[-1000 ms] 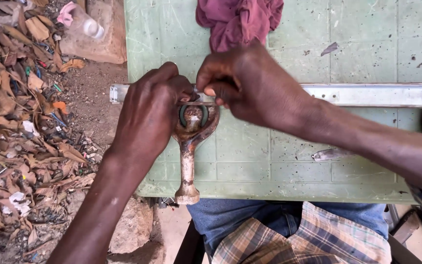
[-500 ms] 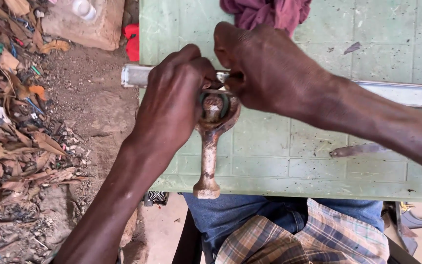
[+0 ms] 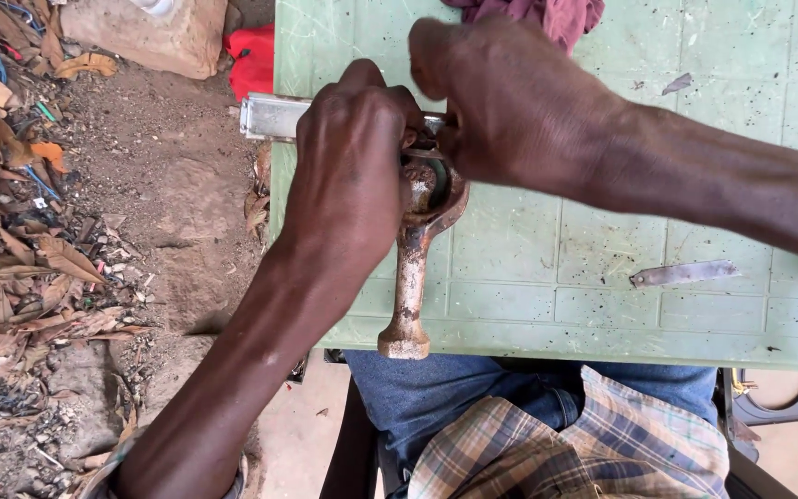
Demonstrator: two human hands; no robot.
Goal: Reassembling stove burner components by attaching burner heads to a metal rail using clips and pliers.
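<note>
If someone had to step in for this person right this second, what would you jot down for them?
Left hand: grip closed over the ring end of the rusty metal rod.
Right hand: fingers pinched at the same ring end, from the far side.
The rod lies on the green table, its foot at the near edge; a metal bar runs behind it.
Done and left: hidden under the hands.

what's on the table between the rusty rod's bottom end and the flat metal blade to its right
Nothing: the head view shows bare green table between the rusty rod and the metal blade.
</note>
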